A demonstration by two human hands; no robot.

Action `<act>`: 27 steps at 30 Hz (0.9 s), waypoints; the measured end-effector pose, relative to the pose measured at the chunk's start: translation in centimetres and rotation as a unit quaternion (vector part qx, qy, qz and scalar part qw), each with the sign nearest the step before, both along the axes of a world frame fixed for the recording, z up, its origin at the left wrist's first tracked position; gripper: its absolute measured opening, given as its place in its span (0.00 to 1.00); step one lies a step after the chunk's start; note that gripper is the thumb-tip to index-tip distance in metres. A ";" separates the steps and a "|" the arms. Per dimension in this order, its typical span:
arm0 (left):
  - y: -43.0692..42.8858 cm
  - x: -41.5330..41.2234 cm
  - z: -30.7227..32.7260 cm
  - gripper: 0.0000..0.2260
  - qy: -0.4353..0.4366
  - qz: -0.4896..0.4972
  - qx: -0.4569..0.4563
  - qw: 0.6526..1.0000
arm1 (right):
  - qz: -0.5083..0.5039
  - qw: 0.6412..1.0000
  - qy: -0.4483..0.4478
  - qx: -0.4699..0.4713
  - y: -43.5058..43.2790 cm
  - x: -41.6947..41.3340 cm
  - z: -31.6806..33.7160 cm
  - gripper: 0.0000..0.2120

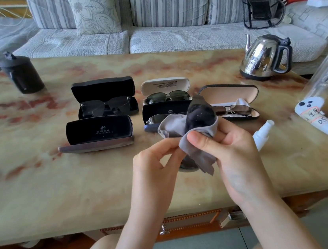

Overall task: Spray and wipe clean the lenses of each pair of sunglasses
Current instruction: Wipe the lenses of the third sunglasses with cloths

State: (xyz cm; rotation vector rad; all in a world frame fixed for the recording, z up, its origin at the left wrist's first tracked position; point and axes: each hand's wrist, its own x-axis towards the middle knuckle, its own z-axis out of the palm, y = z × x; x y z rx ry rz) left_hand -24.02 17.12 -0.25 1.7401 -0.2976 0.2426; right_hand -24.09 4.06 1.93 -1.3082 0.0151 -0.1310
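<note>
Holding sunglasses (199, 116) above the table (42, 180), long axis near upright, one dark lens up, other low behind grey cloth (193, 151); left hand (155, 164) pinching cloth, right hand (230, 147) gripping cloth around frame. Behind: five open cases, four with glasses, near-left case (98, 132) showing none. Spray bottle (262, 135) lying right of hands.

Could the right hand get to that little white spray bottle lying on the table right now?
Probably, but not freely: the spray bottle lies just beside the right hand with nothing between them, yet that hand is pinching the grey cloth around the sunglasses and must let go first.
</note>
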 end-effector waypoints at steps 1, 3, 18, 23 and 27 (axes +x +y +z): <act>-0.1 0.0 -0.1 0.07 -0.008 0.011 0.018 1.000 | -0.011 1.000 0.006 0.001 0.0 0.0 0.1 0.18; -0.3 -0.1 -0.4 0.09 -0.025 0.031 0.045 0.998 | -0.027 1.000 0.015 0.007 -0.1 0.1 0.4 0.20; -0.1 0.1 -0.5 0.10 -0.036 0.022 0.063 0.997 | -0.024 0.999 0.029 0.008 -1.4 2.3 1.8 0.09; -0.2 0.1 -0.4 0.11 -0.067 0.043 0.074 0.994 | 0.012 0.998 0.042 -0.046 -1.1 1.8 2.0 0.24; -0.1 0.1 -0.3 0.18 -0.050 0.046 0.067 0.995 | 0.014 0.994 0.034 -0.100 -0.7 1.2 1.4 0.26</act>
